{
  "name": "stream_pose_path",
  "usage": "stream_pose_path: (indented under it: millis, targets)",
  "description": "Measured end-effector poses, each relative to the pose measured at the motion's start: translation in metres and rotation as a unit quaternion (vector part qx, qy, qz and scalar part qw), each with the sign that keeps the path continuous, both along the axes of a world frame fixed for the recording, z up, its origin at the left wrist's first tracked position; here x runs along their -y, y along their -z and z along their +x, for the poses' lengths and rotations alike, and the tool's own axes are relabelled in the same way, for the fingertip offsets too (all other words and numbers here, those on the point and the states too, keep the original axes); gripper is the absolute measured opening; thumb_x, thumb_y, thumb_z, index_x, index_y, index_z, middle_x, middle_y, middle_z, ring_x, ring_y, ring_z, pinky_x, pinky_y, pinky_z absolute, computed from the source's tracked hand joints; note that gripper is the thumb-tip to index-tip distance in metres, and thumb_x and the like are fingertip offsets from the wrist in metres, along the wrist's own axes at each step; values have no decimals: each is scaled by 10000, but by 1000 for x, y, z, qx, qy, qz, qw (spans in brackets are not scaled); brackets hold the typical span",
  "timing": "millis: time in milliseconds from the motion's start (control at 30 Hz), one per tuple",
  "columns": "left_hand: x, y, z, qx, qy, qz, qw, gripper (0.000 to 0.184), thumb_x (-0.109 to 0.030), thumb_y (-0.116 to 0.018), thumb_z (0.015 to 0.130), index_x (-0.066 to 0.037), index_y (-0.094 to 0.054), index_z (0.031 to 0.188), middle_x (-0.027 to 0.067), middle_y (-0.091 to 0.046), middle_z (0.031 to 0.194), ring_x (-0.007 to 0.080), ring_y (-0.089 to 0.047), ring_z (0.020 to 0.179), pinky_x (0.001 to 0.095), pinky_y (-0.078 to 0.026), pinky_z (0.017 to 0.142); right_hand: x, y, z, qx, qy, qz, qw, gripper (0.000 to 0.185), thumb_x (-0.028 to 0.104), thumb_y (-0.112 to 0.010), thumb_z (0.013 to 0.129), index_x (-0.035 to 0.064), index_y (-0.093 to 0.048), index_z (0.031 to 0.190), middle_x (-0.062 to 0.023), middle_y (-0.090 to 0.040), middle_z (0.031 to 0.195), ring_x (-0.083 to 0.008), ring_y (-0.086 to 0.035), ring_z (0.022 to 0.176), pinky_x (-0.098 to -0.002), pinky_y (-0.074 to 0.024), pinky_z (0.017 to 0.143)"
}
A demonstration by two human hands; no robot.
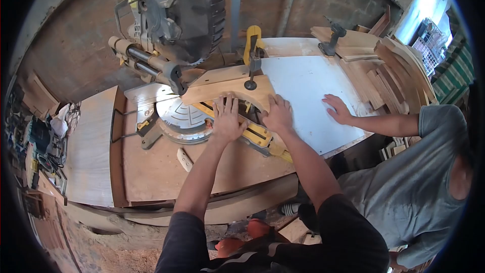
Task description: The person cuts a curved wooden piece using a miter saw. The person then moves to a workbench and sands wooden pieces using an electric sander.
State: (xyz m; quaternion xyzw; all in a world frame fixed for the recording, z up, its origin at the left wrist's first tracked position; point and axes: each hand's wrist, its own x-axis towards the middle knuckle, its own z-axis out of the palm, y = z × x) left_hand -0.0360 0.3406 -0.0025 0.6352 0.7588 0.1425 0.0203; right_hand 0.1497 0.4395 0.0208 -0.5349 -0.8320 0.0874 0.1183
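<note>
A curved wooden piece (209, 90) lies against the fence of a miter saw (166, 17), whose head and blade are raised at upper left. The fingers of my left hand (228, 122) lie stretched out against the piece's near edge, not wrapped round it. At the piece's right end, my right hand (279, 115) is closed on it, with part of the fingers hidden. A yellow-handled clamp (251, 50) presses its round pad onto the wood between my hands. Under the piece is the saw's round metal table (184, 119), with a yellow arm (258, 131) reaching toward me.
A co-worker's hand (337, 109) rests by a white board (313, 91) on the right. A cordless drill (332, 39) stands behind it, near stacked curved wood strips (399, 65). On the left are a raised wooden panel (91, 146) and a small pale slotted piece (184, 160).
</note>
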Motion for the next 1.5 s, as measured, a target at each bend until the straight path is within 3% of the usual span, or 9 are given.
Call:
stream_pose_path:
  millis: [100, 267, 700, 1100, 1167, 1300, 1400, 1433, 1500]
  targets:
    - [8, 13, -9, -12, -10, -5, 1000, 1104, -611, -726, 887, 52, -259, 1636, 246, -210, 1734, 440, -127, 1623, 607, -126, 1305, 3, -12, -5, 28, 9, -5, 1000, 747, 351, -703, 913, 152, -457, 1590, -154, -434, 1577, -382, -403, 1447, -566, -311, 1216]
    - [-4, -24, -11, -37, 34, -39, 998, 1111, -609, -708, 903, 50, -216, 1650, 239, -172, 1751, 372, -124, 1639, 549, -112, 1319, 8, -1, -6, 44, 22, 73, 996, 721, 387, -721, 882, 169, -523, 1540, -139, -494, 1517, -390, -468, 1346, -570, -349, 1159]
    - [-28, -4, -15, -21, 18, -77, 997, 1158, -681, -619, 906, 91, -186, 1652, 270, -68, 1763, 402, -22, 1647, 502, -64, 1335, -2, -4, -9, 35, 23, 12, 999, 774, 391, -714, 887, 152, -463, 1579, -164, -501, 1513, -396, -467, 1345, -555, -340, 1184]
    - [-22, -12, -12, -25, 36, -111, 993, 1115, -708, -535, 949, 68, -174, 1664, 255, -71, 1768, 383, -24, 1651, 498, -54, 1336, -6, 9, -9, -30, 33, 17, 999, 710, 321, -729, 870, 67, -531, 1504, -204, -540, 1447, -430, -462, 1364, -559, -370, 1160]
    - [-24, -17, -13, -11, 42, -98, 994, 1114, -711, -529, 951, 71, -177, 1662, 263, -71, 1765, 393, -15, 1650, 497, -45, 1335, -33, 24, -11, -154, -16, 97, 983, 652, 287, -747, 857, 26, -581, 1431, -227, -573, 1411, -436, -490, 1348, -547, -370, 1155]
    - [-27, -19, -7, -37, 24, -131, 990, 1119, -734, -484, 963, 60, -141, 1674, 246, -51, 1773, 374, 1, 1653, 495, -45, 1335, -92, -89, -42, -349, -83, 253, 898, 516, 233, -706, 891, -9, -623, 1339, -235, -630, 1338, -422, -553, 1294, -530, -388, 1126]
    - [-28, -26, -3, -40, 12, -150, 988, 1131, -742, -488, 957, 59, -138, 1674, 242, -54, 1774, 373, 3, 1653, 499, -48, 1334, -120, -195, -82, -342, -198, 304, 867, 440, 260, -667, 963, 48, -640, 1347, -206, -648, 1332, -427, -559, 1285, -512, -412, 1130]
    - [-28, -31, -2, -35, 4, -158, 987, 1133, -740, -502, 953, 40, -124, 1682, 228, -54, 1778, 363, -2, 1655, 497, -36, 1335, -122, -217, -93, -343, -199, 305, 866, 440, 260, -667, 963, 48, -640, 1347, -206, -648, 1332, -427, -559, 1285, -512, -412, 1130]
    - [-30, -37, -1, -32, -4, -168, 985, 1136, -738, -516, 949, 22, -111, 1690, 215, -53, 1782, 354, -8, 1657, 495, -24, 1335, -122, -241, -110, -192, -186, 214, 940, 459, 317, -662, 990, 82, -621, 1382, -194, -636, 1363, -429, -546, 1304, -510, -421, 1136]
